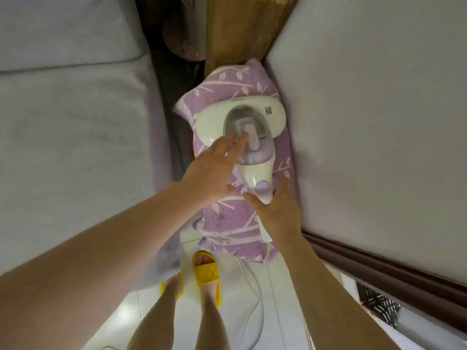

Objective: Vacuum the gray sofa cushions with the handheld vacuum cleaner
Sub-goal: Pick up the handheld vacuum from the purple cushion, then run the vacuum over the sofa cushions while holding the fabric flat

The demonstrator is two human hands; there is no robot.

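The white and lilac handheld vacuum cleaner (249,137) lies on a purple leaf-patterned cloth (232,215) between two sofas. My left hand (214,170) stretches over it with straight fingers, the tips by the dust cup. My right hand (275,208) is spread open beside the handle end, near the round lilac button; whether it touches is unclear. Gray sofa cushions lie to the left (70,127) and to the right (379,122).
A wooden piece (240,29) stands at the back between the sofas. The vacuum's white cord (255,294) trails over the white tiled floor by my feet in yellow slippers (206,270). A dark wooden sofa rail (391,271) runs at the lower right.
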